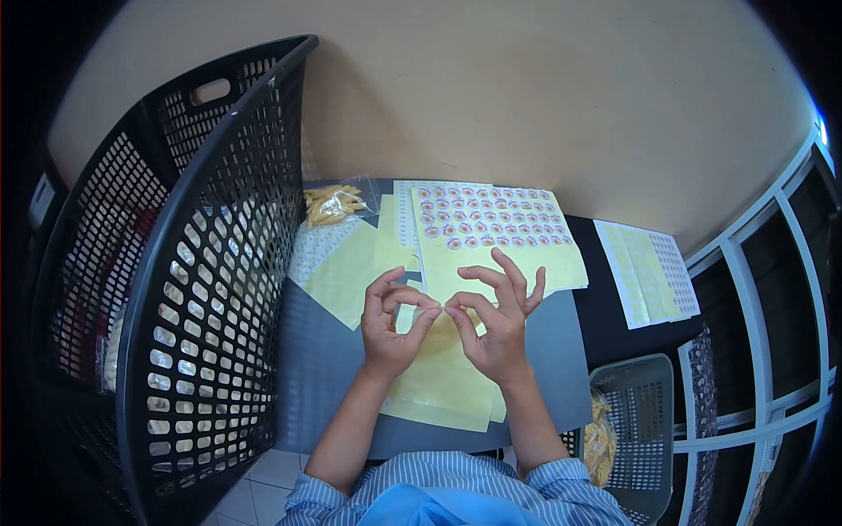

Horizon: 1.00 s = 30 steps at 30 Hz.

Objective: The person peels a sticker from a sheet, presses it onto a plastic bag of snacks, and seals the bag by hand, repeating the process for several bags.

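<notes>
Grey counter (pixel 320 386) carried the printed sheet (pixel 495 217)!
On its near side, left hand (pixel 396 329) and right hand (pixel 494 329) pinched, tips close together; on what, I couldn't tell.

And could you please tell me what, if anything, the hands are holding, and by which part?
It cannot be told: the left hand and right hand each make a pinch, close together, but anything pinched is too small to make out.

L hand (pixel 390 340) & R hand (pixel 500 331), tips pinched, nr each other abv yellow sheet (pixel 438 390).
</notes>
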{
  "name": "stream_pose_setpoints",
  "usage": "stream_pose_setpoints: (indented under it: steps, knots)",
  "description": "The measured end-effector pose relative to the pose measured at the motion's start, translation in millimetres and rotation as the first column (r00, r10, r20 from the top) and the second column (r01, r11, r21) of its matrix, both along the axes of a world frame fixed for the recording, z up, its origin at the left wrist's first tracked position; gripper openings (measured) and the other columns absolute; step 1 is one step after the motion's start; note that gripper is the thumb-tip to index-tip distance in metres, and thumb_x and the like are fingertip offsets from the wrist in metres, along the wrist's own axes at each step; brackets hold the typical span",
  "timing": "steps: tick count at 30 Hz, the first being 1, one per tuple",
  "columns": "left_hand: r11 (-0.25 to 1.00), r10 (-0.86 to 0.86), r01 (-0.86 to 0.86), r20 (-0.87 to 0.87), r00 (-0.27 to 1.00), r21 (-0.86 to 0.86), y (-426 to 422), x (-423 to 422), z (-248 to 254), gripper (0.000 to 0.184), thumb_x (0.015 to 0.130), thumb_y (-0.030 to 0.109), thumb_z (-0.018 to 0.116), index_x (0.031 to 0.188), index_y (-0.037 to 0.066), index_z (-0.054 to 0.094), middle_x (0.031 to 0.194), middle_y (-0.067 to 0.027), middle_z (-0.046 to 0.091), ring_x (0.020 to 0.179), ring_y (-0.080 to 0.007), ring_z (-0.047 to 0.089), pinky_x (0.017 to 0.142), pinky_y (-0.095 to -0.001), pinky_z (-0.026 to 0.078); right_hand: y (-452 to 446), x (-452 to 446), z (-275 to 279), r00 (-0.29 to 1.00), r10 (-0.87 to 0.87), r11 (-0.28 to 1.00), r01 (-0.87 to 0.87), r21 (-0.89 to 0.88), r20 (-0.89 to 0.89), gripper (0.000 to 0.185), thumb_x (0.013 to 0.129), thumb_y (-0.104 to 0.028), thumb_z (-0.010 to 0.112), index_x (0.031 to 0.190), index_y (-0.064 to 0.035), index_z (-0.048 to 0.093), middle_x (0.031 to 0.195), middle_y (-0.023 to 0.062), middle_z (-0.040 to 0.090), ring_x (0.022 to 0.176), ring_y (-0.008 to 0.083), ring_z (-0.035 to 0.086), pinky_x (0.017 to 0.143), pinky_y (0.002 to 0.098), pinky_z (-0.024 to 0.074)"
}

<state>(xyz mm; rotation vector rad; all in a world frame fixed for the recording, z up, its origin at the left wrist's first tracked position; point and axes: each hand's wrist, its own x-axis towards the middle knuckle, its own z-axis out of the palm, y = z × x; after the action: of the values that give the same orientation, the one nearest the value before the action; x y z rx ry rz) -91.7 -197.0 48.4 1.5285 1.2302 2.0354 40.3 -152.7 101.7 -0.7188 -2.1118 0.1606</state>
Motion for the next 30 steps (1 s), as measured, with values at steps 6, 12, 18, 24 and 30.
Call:
stream_pose_setpoints:
  steps: [6,12,18,24,30]
  knots:
    - [1.0,-0.023,0.023,0.027,0.999,-0.006,2,-4,3,0.07,0.072,-0.003,0.063,0.128,0.0,0.022,0.081,-0.005,0.06,0.082,-0.0143,0.056,0.085,-0.0303,0.039,2,-8,3,1.0,0.017,1.0,-0.017,0.001,-0.019,0.008,0.067,-0.013,0.067,0.069,-0.0189,0.062,0.1,-0.0035,0.055,0.12,0.0228,0.035,0.102,0.0486,-0.0057]
    - [0.995,0.086,-0.079,-0.121,0.989,0.06,1,-9,5,0.069,0.071,-0.003,0.063,0.128,0.0,0.024,0.078,-0.0061,0.061,0.08,-0.0152,0.058,0.084,-0.0296,0.041,5,-13,-1,0.998,0.049,0.999,-0.05,-0.016,-0.027,0.007,0.068,-0.013,0.066,0.069,-0.0191,0.063,0.097,-0.0024,0.053,0.12,0.0232,0.035,0.102,0.0484,-0.0056]
    - [0.991,0.129,-0.116,-0.219,0.967,0.07,0,-8,8,0.065,0.071,-0.001,0.064,0.125,0.0,0.029,0.078,-0.0067,0.062,0.076,-0.0164,0.061,0.078,-0.0288,0.045,5,-10,-6,0.999,0.044,0.999,-0.044,-0.007,-0.03,0.007,0.068,-0.013,0.066,0.071,-0.0189,0.063,0.094,-0.0015,0.052,0.12,0.0232,0.035,0.102,0.0485,-0.0053]
    - [0.999,-0.002,0.001,-0.034,0.999,-0.045,-3,-11,15,0.048,0.072,-0.005,0.06,0.116,-0.001,0.041,0.08,-0.0074,0.06,0.08,-0.0151,0.057,0.082,-0.0296,0.041,4,-10,-6,0.999,0.012,1.0,-0.012,0.0,-0.049,0.007,0.068,-0.013,0.067,0.07,-0.0178,0.062,0.092,-0.0018,0.053,0.119,0.0231,0.037,0.102,0.0486,-0.0035]
    - [0.997,-0.067,0.064,-0.076,0.995,-0.035,3,-25,14,0.007,0.074,0.001,0.061,0.08,0.002,0.06,0.083,-0.0096,0.061,0.082,-0.02,0.059,0.074,-0.0287,0.045,6,-12,-4,0.998,0.033,0.998,-0.03,0.054,-0.055,0.01,0.064,-0.014,0.071,0.065,-0.0164,0.06,0.081,-0.0041,0.055,0.115,0.0219,0.042,0.103,0.0481,-0.0007]
